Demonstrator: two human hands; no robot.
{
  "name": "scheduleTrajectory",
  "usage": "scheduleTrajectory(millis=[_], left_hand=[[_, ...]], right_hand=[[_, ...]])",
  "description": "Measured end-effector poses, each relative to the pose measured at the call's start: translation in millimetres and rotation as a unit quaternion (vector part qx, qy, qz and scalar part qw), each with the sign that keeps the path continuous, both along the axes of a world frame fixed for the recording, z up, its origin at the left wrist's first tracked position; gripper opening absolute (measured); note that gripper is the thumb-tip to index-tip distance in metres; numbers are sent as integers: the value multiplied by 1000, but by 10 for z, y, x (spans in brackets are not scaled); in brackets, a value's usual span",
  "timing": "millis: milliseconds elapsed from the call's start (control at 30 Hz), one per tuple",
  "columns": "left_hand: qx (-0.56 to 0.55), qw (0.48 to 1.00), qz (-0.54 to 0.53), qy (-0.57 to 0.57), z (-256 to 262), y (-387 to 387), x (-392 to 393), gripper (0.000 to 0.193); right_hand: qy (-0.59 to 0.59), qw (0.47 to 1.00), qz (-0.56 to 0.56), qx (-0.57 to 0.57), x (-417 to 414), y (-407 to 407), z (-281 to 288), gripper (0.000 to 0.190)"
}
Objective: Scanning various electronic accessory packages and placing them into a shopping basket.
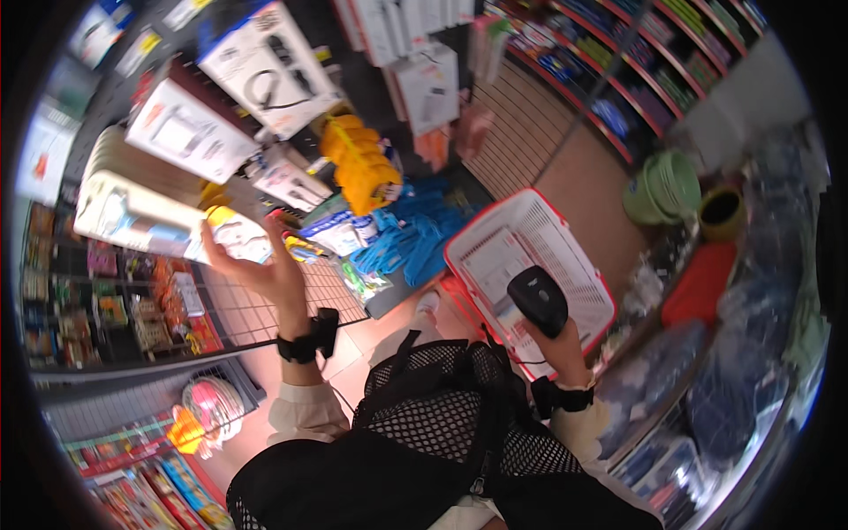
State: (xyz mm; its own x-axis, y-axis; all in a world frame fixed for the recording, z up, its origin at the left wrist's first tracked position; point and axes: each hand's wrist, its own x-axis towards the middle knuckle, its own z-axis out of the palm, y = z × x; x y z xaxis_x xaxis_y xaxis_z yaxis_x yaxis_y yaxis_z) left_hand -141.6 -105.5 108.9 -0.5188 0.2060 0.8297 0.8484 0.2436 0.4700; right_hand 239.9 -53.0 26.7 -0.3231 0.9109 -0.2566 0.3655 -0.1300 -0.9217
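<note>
My left hand (265, 275) is raised with thumb and fingers spread, palm toward the hanging goods. Just beyond its fingers hangs a white and yellow package (242, 233); I cannot tell whether the fingertips touch it. In my right hand (563, 351) is a black handheld device (540, 299), probably a barcode scanner. Beneath it stands a white plastic shopping basket (573, 265) with a red rim, holding flat white packaging (497, 262). A black strap circles each wrist.
Boxed goods (192, 126) and yellow bundled items (361, 162) hang on the dark rack ahead. Blue packaged goods (417, 232) lie low on it. Stacked green buckets (662, 189) and plastic-wrapped goods (735, 371) stand at right. A wire mesh panel (252, 311) is at left.
</note>
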Motion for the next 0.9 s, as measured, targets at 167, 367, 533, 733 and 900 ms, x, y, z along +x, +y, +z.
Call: scheduleTrajectory(millis=[167,367,533,733,900], left_hand=[[-149,943,-270,-127,-740,695,885,62],[-393,755,-485,-200,-1863,1363,1740,47],[-570,566,-540,-252,-2935,1582,2398,44],[-713,427,-518,-204,-3865,1434,3079,40],[-798,400,-436,-112,-4281,1243,3467,81]], right_hand=[[-49,992,-118,-2,435,-90,-36,32],[-104,971,-216,-8,735,-301,2,35],[-89,960,-264,-39,1000,-586,-180,32],[-75,935,-312,-148,1247,-846,-305,30],[-53,899,-385,-202,1462,-997,-474,35]])
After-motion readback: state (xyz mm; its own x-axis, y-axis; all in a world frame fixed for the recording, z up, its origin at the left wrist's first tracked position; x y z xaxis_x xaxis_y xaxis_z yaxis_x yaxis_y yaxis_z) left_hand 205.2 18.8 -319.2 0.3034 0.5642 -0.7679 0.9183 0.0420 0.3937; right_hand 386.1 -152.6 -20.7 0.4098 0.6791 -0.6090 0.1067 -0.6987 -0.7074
